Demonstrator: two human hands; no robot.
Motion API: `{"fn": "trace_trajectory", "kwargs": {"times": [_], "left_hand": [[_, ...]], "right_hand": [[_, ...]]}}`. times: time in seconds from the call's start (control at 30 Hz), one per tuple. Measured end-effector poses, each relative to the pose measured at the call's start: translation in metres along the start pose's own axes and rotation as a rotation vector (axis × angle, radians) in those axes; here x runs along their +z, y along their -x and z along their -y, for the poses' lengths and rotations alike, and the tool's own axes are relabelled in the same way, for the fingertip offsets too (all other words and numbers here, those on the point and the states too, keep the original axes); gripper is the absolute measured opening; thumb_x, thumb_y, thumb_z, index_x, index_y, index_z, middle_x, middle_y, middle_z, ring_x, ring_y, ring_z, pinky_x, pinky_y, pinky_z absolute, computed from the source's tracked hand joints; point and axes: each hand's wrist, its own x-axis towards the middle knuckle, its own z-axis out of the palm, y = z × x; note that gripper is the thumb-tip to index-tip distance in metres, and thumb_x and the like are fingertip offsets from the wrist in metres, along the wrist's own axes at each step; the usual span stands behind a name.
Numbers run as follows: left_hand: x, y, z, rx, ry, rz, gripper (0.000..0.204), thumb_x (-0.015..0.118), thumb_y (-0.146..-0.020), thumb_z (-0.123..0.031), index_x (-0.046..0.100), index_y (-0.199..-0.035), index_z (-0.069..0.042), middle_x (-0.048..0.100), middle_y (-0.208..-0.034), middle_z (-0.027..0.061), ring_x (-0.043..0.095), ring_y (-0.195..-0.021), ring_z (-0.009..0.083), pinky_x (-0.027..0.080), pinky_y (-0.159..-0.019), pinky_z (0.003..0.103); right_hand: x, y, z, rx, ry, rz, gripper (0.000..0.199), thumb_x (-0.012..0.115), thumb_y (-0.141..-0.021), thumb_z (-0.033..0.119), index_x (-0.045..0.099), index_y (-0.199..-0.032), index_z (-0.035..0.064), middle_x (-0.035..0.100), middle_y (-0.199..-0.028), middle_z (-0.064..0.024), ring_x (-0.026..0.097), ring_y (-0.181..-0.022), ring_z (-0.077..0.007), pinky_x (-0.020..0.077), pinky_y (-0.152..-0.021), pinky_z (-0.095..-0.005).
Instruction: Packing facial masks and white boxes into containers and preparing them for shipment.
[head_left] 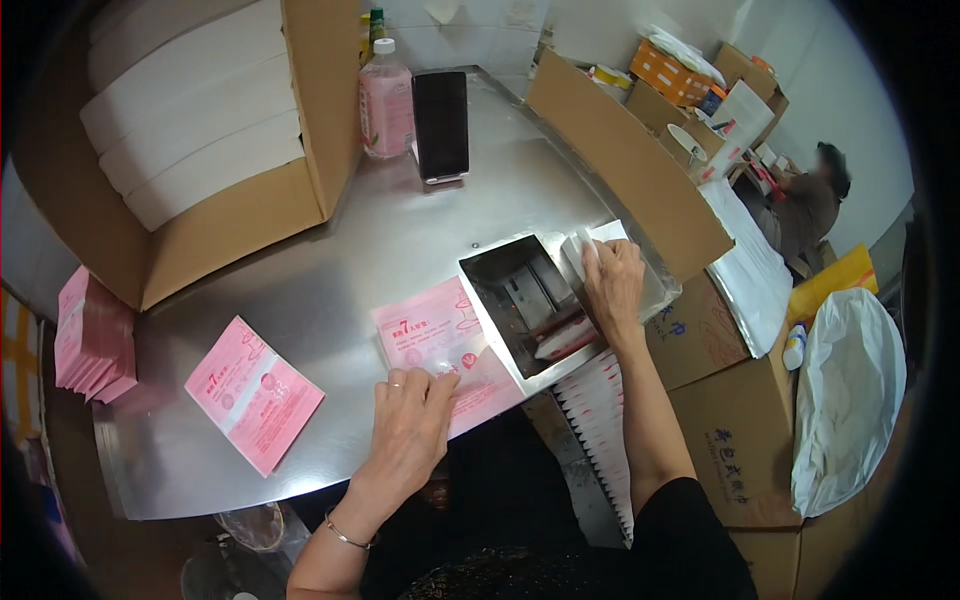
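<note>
Just left of the open metal box (503, 263), the pink printed packet (425, 322) is probably best kept flat under light, even fingertip pressure, so it neither creases nor slides. The left hand (410, 420) rests on it, angled toward the box, fingers loosely bent and clasping nothing visible; at the box's right side, the right hand (616, 280) curls over white folded paper (574, 257), whether pinching or merely pressing I cannot tell.

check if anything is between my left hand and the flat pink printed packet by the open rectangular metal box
Nothing visible is in the way: the left hand already lies over the packet's near-left part. The box sits at its right edge, away from that hand.
</note>
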Motion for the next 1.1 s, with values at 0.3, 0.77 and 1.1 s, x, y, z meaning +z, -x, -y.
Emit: {"fn": "trace_trajectory", "kwargs": {"times": [0.3, 0.77, 1.1], "left_hand": [[-0.003, 0.002, 0.002, 0.0, -0.038, 0.033, 0.034, 0.065, -0.084, 0.001, 0.06, -0.118, -0.002, 0.051, -0.095, 0.0127, 0.048, -0.088, 0.0292, 0.037, -0.075, 0.04], [0.013, -0.014, -0.007, -0.105, -0.352, -0.012, 0.081, 0.078, -0.067, -0.042, 0.053, -0.135, -0.004, 0.031, -0.156, 0.0277, 0.033, -0.138, 0.0493, 0.033, -0.102, 0.056], [0.007, 0.013, 0.011, -0.187, -0.498, 0.049, 0.062, 0.067, -0.081, -0.04, 0.059, -0.133, -0.009, 0.048, -0.127, 0.0211, 0.046, -0.107, 0.0372, 0.037, -0.09, 0.05]], "right_hand": [[-0.002, 0.0, -0.007, 0.032, -0.046, 0.03, 0.017, 0.063, -0.085, 0.011, 0.074, -0.096, 0.005, 0.064, -0.088, -0.011, 0.058, -0.09, -0.031, 0.0446, -0.078, -0.0438], [-0.033, 0.041, 0.16, -0.438, -0.286, 0.672, 0.016, 0.065, -0.078, 0.017, 0.068, -0.09, 0.0067, 0.067, -0.101, -0.0142, 0.065, -0.095, -0.0306, 0.0432, -0.099, -0.0621], [0.008, 0.014, 0.057, -0.013, 0.331, -0.06, 0.023, 0.06, -0.086, 0.019, 0.065, -0.102, 0.002, 0.062, -0.101, -0.0147, 0.058, -0.103, -0.0321, 0.0412, -0.092, -0.0507]]}}
